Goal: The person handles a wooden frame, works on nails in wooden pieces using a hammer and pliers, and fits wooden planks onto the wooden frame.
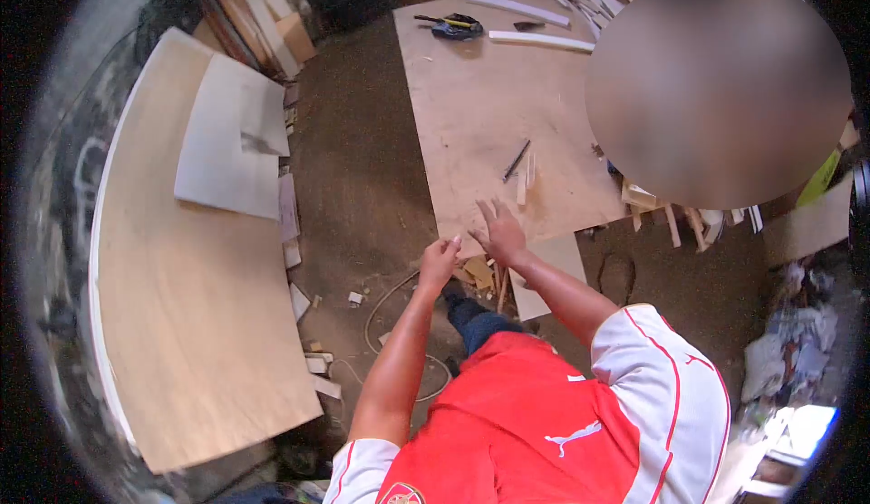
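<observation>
Broad wooden sheet: stiff, flat panel; support at two opposite edges.

The wooden sheet [480,96] lies flat in front of the person, its near edge beside both hands. The left hand [439,264] is at the near left corner, fingers curled in toward the thumb; whether anything is pinched between them cannot be told. The right hand [500,232] is over the near edge, fingers spread, nothing visible in its grasp; contact with the surface cannot be confirmed. Handling, as judged: rigid but awkward through breadth, moderately heavy, liable to flex if lifted by one corner; edges may splinter. Grip opposite edges, palms beneath. First remove the dark slim tool [517,160] and short wood strips [522,184]; both appear light and likely to slide when tilted.
</observation>
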Demonstrator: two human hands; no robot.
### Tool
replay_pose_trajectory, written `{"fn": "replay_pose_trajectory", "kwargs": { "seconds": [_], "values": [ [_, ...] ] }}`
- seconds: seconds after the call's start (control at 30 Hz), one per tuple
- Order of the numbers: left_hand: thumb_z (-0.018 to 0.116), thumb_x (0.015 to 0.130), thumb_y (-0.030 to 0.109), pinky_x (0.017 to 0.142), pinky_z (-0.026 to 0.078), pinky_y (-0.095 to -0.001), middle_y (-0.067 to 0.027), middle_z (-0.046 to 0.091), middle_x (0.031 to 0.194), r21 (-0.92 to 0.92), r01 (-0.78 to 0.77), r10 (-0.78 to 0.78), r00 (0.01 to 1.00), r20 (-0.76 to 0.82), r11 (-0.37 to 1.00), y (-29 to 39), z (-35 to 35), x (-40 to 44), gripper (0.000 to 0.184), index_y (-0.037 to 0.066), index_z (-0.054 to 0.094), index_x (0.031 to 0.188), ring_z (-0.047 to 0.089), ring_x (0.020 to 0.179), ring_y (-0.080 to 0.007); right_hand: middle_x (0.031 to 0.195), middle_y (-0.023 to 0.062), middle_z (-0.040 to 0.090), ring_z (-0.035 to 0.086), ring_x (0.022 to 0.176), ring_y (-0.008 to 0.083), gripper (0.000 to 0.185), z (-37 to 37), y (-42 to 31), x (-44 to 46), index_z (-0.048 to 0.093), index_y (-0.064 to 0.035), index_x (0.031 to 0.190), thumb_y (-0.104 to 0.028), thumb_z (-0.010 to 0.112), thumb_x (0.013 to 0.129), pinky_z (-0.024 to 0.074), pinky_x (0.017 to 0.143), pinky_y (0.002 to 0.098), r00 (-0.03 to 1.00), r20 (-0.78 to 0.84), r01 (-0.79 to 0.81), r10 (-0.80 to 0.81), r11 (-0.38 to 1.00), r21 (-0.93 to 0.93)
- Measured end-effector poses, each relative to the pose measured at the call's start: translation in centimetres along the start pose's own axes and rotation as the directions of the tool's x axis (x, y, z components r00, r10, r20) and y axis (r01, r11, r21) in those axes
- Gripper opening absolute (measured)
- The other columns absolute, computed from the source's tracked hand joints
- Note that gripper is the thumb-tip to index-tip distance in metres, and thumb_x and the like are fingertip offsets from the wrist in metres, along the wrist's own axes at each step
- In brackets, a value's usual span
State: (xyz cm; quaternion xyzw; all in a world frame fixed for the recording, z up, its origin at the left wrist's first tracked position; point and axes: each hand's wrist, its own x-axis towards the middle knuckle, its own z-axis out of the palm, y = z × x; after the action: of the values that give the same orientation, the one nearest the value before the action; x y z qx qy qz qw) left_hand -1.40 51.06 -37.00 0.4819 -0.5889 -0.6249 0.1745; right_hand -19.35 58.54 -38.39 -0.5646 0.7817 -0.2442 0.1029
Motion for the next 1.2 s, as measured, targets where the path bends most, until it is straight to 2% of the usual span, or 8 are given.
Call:
{"fn": "replay_pose_trajectory", "kwargs": {
  "seconds": [0.37, 0.47, 0.67, 0.77, 0.87, 0.97, 1.07, 1.2],
  "values": [
    [0.063, 0.091, 0.049, 0.082, 0.053, -0.0400, -0.0222, 0.072, 0.097, 0.398, -0.108, -0.030, 0.945, 0.325, 0.911, 3.9, -5.8, 20.5, 0.055, -0.003, 0.070, 0.108, 0.071, 0.094, -0.0312, 0.148, 0.0262, 0.039, 0.038, 0.137, 0.0430, 0.075, 4.6, 5.5, 13.7, 0.036, -0.0213, 0.151, -0.042, 0.067, 0.086, 0.0346, 0.112, 0.0516, 0.660, 0.120, -0.751, 0.742, 0.652, 0.102],
    [0.063, 0.091, 0.050, 0.083, 0.052, -0.0407, -0.0222, 0.072, 0.097, 0.444, -0.084, -0.118, 0.904, 0.410, 0.892, 6.8, -7.3, 24.5, 0.055, -0.002, 0.070, 0.108, 0.070, 0.095, -0.0323, 0.143, 0.0250, 0.044, 0.042, 0.134, 0.0430, 0.063, 6.2, 4.6, 15.9, 0.042, -0.0227, 0.146, -0.036, 0.063, 0.089, 0.0354, 0.111, 0.0514, 0.665, -0.109, -0.738, 0.739, 0.629, -0.243],
    [0.062, 0.093, 0.039, 0.083, 0.051, -0.0408, -0.0237, 0.070, 0.098, 0.490, -0.342, -0.071, 0.759, 0.647, 0.802, 6.2, -12.2, 37.0, 0.043, -0.002, 0.069, 0.106, 0.068, 0.097, -0.0382, 0.134, 0.0244, 0.054, 0.048, 0.128, 0.0406, 0.046, 13.1, 5.0, 18.6, 0.054, -0.0084, 0.136, -0.020, 0.054, 0.091, 0.0333, 0.111, 0.0537, 0.624, -0.359, -0.775, 0.694, 0.610, -0.167],
    [0.061, 0.094, 0.042, 0.082, 0.051, -0.0406, -0.0222, 0.071, 0.098, 0.515, -0.350, -0.111, 0.736, 0.668, 0.782, 8.7, -17.2, 40.8, 0.047, -0.002, 0.069, 0.106, 0.068, 0.096, -0.0376, 0.130, 0.0187, 0.058, 0.053, 0.123, 0.0362, 0.043, 12.7, 2.6, 20.8, 0.062, -0.0088, 0.126, -0.018, 0.062, 0.085, 0.0370, 0.108, 0.0518, 0.452, -0.182, -0.880, 0.873, 0.469, 0.068],
    [0.060, 0.095, 0.044, 0.084, 0.051, -0.0413, -0.0220, 0.071, 0.100, 0.605, -0.359, -0.192, 0.728, 0.658, 0.711, 11.4, -22.6, 43.8, 0.049, -0.002, 0.069, 0.107, 0.067, 0.098, -0.0371, 0.128, 0.0169, 0.059, 0.055, 0.121, 0.0355, 0.043, 18.3, 6.3, 19.8, 0.063, -0.0090, 0.125, -0.017, 0.066, 0.082, 0.0410, 0.104, 0.0515, 0.297, -0.521, -0.773, 0.800, 0.521, 0.361],
    [0.060, 0.096, 0.045, 0.085, 0.050, -0.0419, -0.0217, 0.071, 0.100, 0.670, -0.432, -0.213, 0.722, 0.658, 0.604, 13.2, -25.1, 48.1, 0.050, -0.002, 0.069, 0.107, 0.067, 0.099, -0.0362, 0.129, 0.0197, 0.059, 0.054, 0.124, 0.0350, 0.047, 12.2, 1.9, 22.5, 0.062, -0.0098, 0.127, -0.018, 0.069, 0.081, 0.0440, 0.102, 0.0519, 0.320, -0.517, -0.943, 0.793, 0.320, -0.093],
    [0.059, 0.096, 0.045, 0.085, 0.050, -0.0422, -0.0213, 0.071, 0.101, 0.668, -0.442, -0.250, 0.689, 0.680, 0.599, 12.1, -24.7, 53.9, 0.050, -0.002, 0.069, 0.107, 0.067, 0.099, -0.0356, 0.136, 0.0243, 0.053, 0.054, 0.125, 0.0362, 0.056, 10.5, 3.1, 23.4, 0.056, -0.0125, 0.135, -0.022, 0.070, 0.082, 0.0453, 0.100, 0.0532, 0.002, -0.654, -0.998, 0.757, -0.035, -0.045],
    [0.058, 0.097, 0.043, 0.083, 0.051, -0.0421, -0.0192, 0.071, 0.099, 0.601, -0.490, -0.226, 0.625, 0.747, 0.632, 12.2, -22.4, 61.3, 0.048, -0.002, 0.069, 0.110, 0.068, 0.094, -0.0336, 0.145, 0.0264, 0.043, 0.047, 0.131, 0.0419, 0.070, 8.0, 5.6, 23.3, 0.044, -0.0150, 0.144, -0.031, 0.072, 0.082, 0.0440, 0.101, 0.0539, -0.181, -0.554, -0.968, 0.813, -0.046, 0.248]
  ]
}}
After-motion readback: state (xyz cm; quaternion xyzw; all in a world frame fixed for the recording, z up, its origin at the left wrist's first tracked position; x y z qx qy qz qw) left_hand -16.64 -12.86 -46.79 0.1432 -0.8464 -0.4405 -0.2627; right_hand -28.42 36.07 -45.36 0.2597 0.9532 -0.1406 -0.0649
